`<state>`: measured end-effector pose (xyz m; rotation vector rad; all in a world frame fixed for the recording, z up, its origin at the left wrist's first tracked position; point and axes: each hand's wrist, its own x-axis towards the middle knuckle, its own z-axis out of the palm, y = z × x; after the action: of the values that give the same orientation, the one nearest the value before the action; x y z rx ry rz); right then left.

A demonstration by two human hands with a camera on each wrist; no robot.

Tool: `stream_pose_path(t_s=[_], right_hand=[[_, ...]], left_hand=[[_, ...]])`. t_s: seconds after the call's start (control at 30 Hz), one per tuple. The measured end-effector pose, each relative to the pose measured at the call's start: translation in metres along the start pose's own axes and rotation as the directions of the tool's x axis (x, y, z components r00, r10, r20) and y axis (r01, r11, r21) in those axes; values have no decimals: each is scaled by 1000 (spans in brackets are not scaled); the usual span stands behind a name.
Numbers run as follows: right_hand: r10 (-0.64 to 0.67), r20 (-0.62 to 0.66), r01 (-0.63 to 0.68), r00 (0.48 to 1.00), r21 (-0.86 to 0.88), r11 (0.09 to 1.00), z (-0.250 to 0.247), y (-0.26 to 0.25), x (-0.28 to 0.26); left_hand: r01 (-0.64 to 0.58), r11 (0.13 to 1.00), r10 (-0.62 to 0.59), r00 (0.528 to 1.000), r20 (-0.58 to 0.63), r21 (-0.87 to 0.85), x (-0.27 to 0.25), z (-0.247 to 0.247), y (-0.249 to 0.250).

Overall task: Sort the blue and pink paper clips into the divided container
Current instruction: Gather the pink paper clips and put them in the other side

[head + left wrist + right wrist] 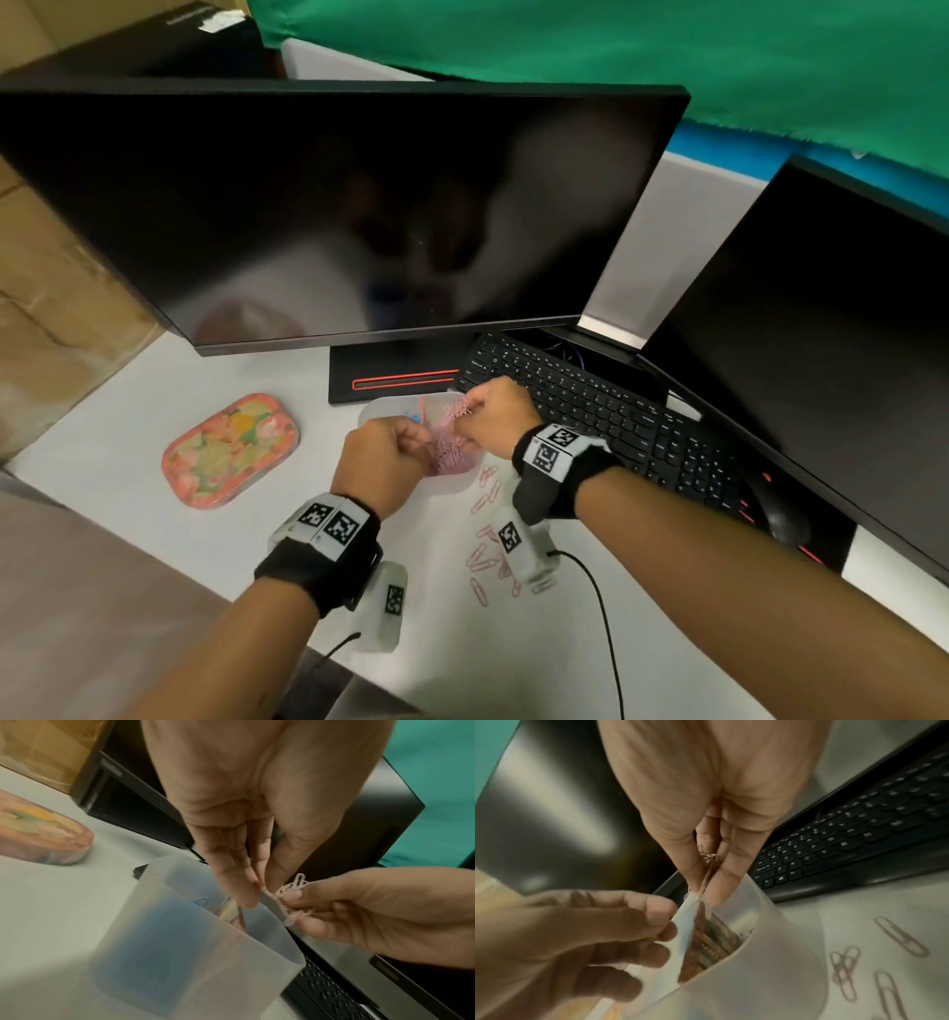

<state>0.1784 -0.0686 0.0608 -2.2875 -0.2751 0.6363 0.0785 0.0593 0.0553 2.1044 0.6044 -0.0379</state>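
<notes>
A person's two hands meet over a frosted, translucent divided container [464, 483] standing on a white counter [133, 462] in front of a dark monitor [328, 205] and a black keyboard [590, 411]. The right hand [500, 413] has its fingers [334, 902] curled round a tangled clump of pink paper clips [290, 892] just above the container. The left hand [382, 462] pinches one end of the same clump between thumb and fingertips [244, 896], seemingly teasing clips apart. Inside, one compartment holds a pink heap [454, 452] and the other shows blue clips [201, 901], divided by an upright wall. More loose pink clips [488, 555] lie scattered on the counter near the right wrist. A patterned pink lid or tray [231, 449] sits well apart to the left. The likely risk is that the interlocked clips release suddenly, flinging some onto the counter or into the blue side, or that pulling nudges the light container over.
</notes>
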Motion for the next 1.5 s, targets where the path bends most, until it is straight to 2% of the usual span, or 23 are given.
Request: stream_pose_path(t_s=[0.1,0.23,0.33,0.4,0.47,0.53,0.6,0.77,0.83,0.9,0.93,1.0,1.07,1.13,1.17,1.23,1.3,1.37,1.43,1.5], right_hand=[[20,-3,-20,1000,-64,998,2,-6,1],[-16,-61,15,998,-18,1000,-18,12,-9],[-9,-71,-4,997,-172,985,-27,45,-23],[31,23,-21,999,-356,934,-21,65,-33],[45,167,43,985,-491,870,-7,81,-37],[57,280,97,958,-507,857,7,89,-38],[36,356,169,934,-527,833,16,93,-39],[-86,447,345,890,-540,768,28,103,-52],[-162,495,441,853,-521,731,27,111,-64],[-212,523,490,826,-479,729,25,118,-78],[-238,507,489,828,-448,749,22,122,-84],[-280,402,441,872,-396,805,16,129,-95],[-230,265,325,936,-406,854,10,140,-101],[-133,157,191,979,-453,871,5,154,-109],[-97,116,141,988,-482,865,4,159,-114],[-33,73,65,997,-485,872,8,167,-120],[13,66,14,998,-392,920,17,165,-122],[29,67,-7,997,-306,952,28,157,-119],[9,84,12,996,-249,969,39,148,-115],[-5,95,24,995,-200,980,48,143,-111]], left_hand=[[-5,998,0,996,86,58,-8,-1,-10],[-159,961,90,954,285,227,-20,4,-16],[-192,934,60,915,399,300,-29,21,-25],[-216,910,29,884,467,353,-33,36,-32],[-286,858,24,852,523,427,-35,50,-35],[-333,822,32,837,546,462,-35,60,-33],[-338,815,40,844,535,471,-33,66,-30],[-344,815,88,869,488,466,-22,71,-27],[-367,807,97,856,509,464,-19,73,-29],[-416,782,104,821,561,464,-21,75,-30],[-453,761,114,797,593,464,-24,77,-32],[-540,706,141,742,655,459,-32,78,-36],[-616,647,158,685,711,450,-40,76,-42],[-662,607,188,657,730,439,-43,71,-49],[-668,600,208,661,721,440,-44,69,-51],[-625,637,207,702,681,451,-44,68,-55],[-540,706,158,751,641,459,-44,71,-58],[-474,761,126,778,616,443,-45,79,-58],[-455,793,142,784,604,405,-47,87,-52],[-516,756,203,769,606,402,-47,93,-42]])
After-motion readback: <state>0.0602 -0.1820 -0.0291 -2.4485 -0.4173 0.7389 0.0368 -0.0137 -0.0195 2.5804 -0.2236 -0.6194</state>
